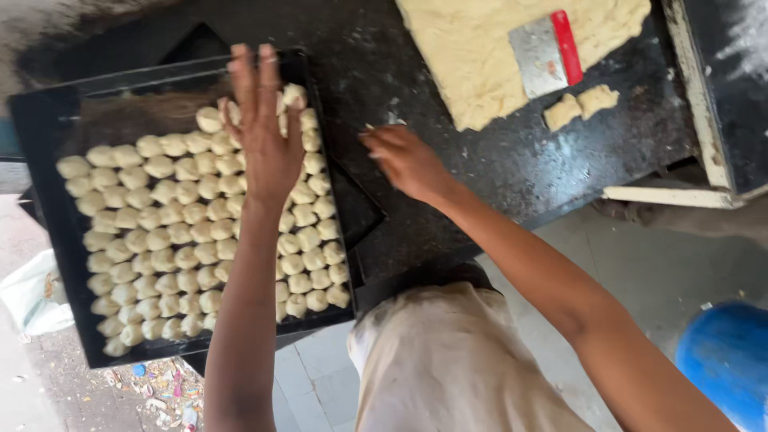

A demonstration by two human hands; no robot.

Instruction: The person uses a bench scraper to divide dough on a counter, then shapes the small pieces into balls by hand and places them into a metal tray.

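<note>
Left hand (268, 132) lies flat over the far right part of the black tray (36, 128), fingers straight and close together, palm down on the dough pieces (172, 240) — holding nothing. Right hand (404, 160) hovers low over the dark surface (448, 88) just right of the tray, fingers curled in; possibly pinching a small bit at the tips, but the view is too blurred to tell. Progress, judging by layout: tray is mostly filled, pieces packed in tight rows from the near edge up to roughly the left hand, while the far strip and far-left corner show bare metal, so a couple of rows look open. Stock left: a large flattened dough slab (472, 56) at the far side of the surface, with a metal scraper with a red handle (548, 52) lying on it, and two cut pieces (580, 106) just beside the slab's near edge. Edges — the tray overhangs the near side of the surface above the floor, a second dark tray corner pokes out under it at right. Open room: bare surface between tray and slab, enough for the right hand to travel. Blue bucket (728, 360) on the floor at right, well apart.
</note>
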